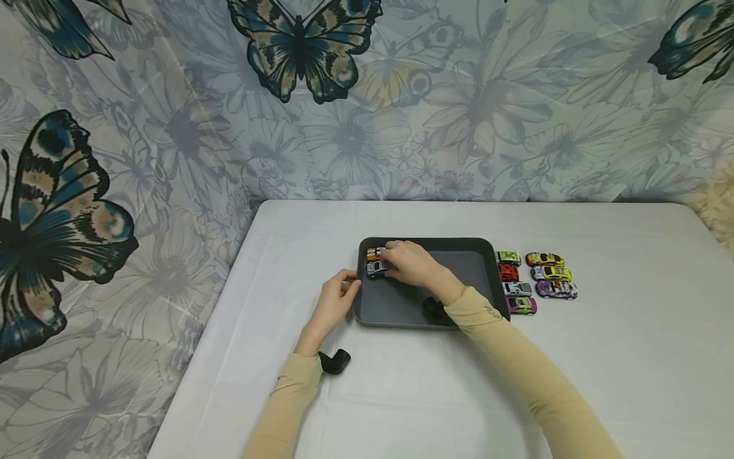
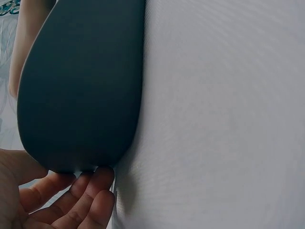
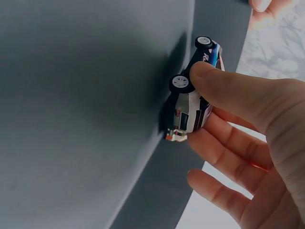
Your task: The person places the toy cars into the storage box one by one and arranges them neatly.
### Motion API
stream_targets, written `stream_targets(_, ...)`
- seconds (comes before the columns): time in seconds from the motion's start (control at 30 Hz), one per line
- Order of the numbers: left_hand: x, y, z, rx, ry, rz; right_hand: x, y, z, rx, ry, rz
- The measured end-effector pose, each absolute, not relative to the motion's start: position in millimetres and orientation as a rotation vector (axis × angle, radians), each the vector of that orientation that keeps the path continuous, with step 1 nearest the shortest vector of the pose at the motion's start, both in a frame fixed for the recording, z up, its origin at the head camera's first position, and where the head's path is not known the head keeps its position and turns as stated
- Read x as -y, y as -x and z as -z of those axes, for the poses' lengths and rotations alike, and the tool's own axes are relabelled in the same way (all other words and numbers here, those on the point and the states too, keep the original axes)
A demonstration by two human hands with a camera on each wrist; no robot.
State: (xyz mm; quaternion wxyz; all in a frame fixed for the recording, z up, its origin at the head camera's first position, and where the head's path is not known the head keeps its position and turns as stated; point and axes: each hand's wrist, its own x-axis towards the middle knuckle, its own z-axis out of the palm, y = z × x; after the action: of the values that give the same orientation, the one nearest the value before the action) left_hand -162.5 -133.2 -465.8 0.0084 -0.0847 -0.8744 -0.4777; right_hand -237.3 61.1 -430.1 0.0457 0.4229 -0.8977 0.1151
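My right hand (image 1: 415,262) reaches over the left end of the dark grey tray (image 1: 459,271). In the right wrist view its thumb and fingers pinch a small toy car (image 3: 193,95), white, black and blue, close against the tray's wall. From the head view, a silver-and-black toy car (image 1: 376,268) is at the fingertips, with an orange toy car (image 1: 374,254) just behind it; the hand partly covers both. My left hand (image 1: 334,296) holds the tray's left rim, thumb at the edge and fingers against the outer wall (image 2: 83,143).
Right of the tray, several toy cars stand in two columns: a nearer column with a red car (image 1: 508,273), and an outer one with a purple car (image 1: 556,289). A white cloth covers the table (image 1: 631,357). A butterfly-patterned curtain (image 1: 355,146) hangs behind.
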Motion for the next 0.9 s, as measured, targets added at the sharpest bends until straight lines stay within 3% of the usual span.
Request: stream_targets(0.9,133.9,162.9,466.9,2.728,0.264,1.502,-54.8,238.5,437.1,2.767,-1.25,-0.334)
